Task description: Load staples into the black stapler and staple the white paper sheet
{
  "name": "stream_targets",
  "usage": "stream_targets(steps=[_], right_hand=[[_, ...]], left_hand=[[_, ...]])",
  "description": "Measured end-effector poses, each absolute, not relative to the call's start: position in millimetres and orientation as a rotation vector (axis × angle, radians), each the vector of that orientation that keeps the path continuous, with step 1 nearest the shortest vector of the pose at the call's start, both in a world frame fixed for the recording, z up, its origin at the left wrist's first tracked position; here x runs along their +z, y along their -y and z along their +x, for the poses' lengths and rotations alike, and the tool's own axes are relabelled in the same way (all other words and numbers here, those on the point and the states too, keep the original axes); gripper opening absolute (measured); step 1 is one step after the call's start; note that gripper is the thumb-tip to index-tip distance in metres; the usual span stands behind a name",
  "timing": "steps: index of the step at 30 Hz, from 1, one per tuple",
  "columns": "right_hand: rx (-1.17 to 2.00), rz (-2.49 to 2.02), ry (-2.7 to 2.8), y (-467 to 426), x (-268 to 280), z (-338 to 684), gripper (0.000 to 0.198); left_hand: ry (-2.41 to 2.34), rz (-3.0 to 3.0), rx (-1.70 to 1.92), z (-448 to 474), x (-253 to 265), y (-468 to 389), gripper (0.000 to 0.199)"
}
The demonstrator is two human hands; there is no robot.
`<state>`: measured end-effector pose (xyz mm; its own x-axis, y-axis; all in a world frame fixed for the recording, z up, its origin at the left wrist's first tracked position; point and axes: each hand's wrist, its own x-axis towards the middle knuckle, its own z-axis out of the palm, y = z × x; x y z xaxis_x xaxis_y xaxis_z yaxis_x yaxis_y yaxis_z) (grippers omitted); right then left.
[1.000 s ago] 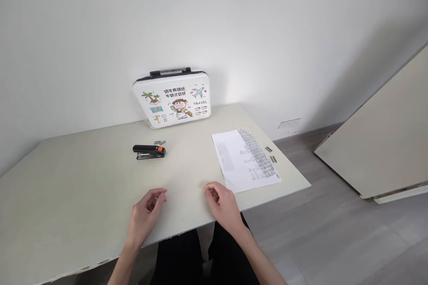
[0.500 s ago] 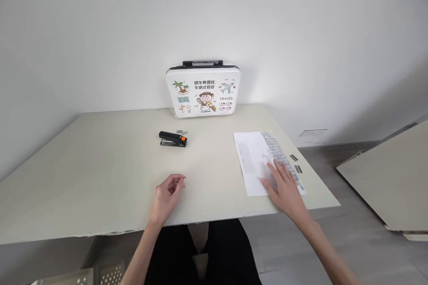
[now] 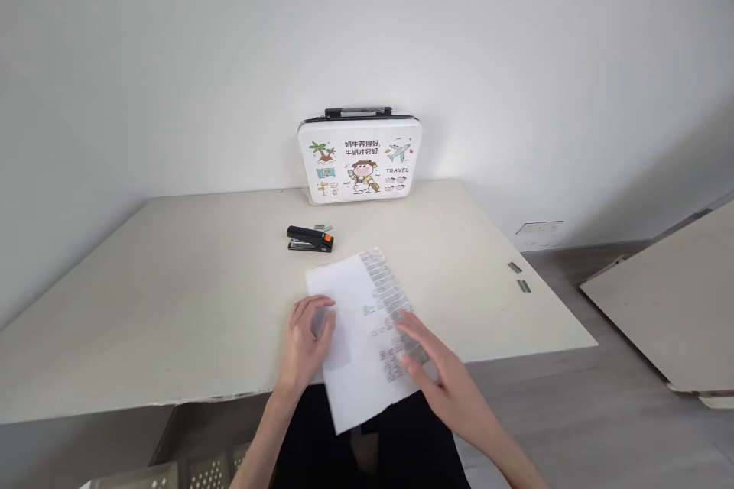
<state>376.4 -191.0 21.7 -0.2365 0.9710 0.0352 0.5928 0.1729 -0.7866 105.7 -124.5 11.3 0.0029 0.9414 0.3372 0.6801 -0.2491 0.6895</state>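
A sheet of white paper (image 3: 349, 344), with printed text and a column of grey blocks down its right side, lies slanted in front of me. Its lower end juts over the table's front edge. My left hand (image 3: 310, 340) rests at the paper's left edge, fingers loosely curled and a gap between them and the thumb. On the printed right side lies my right hand (image 3: 444, 382), thumb and forefinger spread over the sheet; its other fingers are partly hidden. Just beyond the paper sits a black stapler (image 3: 310, 239) with an orange patch.
Short strips of staples (image 3: 323, 228) lie behind the stapler, and two more strips (image 3: 519, 276) near the table's right edge. A white cartoon-printed case (image 3: 361, 160) with a black handle stands against the wall. The pale table (image 3: 189, 298) ends close to my lap.
The paper has moved with my right hand from the table's right side to the middle and turned. My left hand now meets its left edge. The view has shifted slightly.
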Motion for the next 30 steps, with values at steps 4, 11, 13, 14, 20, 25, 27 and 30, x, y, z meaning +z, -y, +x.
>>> stream_targets(steps=[4, 11, 13, 14, 20, 25, 27, 30], right_hand=[[0.922, -1.479, 1.765, 187.8, 32.3, 385.4, 0.044], [0.741, -1.590, 1.635, 159.5, -6.1, 442.2, 0.038], [0.774, -1.593, 1.598, 145.2, -10.9, 455.5, 0.039], [0.806, -1.593, 1.580, 137.4, -11.6, 460.4, 0.040], [0.876, -1.546, 1.504, 107.3, -13.8, 468.5, 0.045], [0.818, -1.574, 1.468, 111.7, -21.0, 464.8, 0.043], [0.821, -1.573, 1.440, 113.7, -21.7, 463.9, 0.043], [0.831, -1.568, 1.421, 114.1, -20.9, 463.0, 0.044]], left_hand=[[-1.668, 2.308, 0.942, 97.0, 4.9, 128.4, 0.026], [-1.794, 2.466, 0.662, 34.3, -4.6, 125.6, 0.040], [-1.856, 2.434, 0.620, 13.0, -4.7, 123.6, 0.045], [-1.875, 2.420, 0.595, 3.6, -4.1, 122.5, 0.047], [-1.941, 2.368, 0.580, -30.3, 0.6, 114.6, 0.055], [-1.972, 2.312, 0.778, -39.6, -1.5, 108.5, 0.059], [-1.963, 2.267, 0.828, -40.9, -0.7, 108.4, 0.060], [-1.963, 2.184, 0.853, -40.8, 4.3, 111.1, 0.056]])
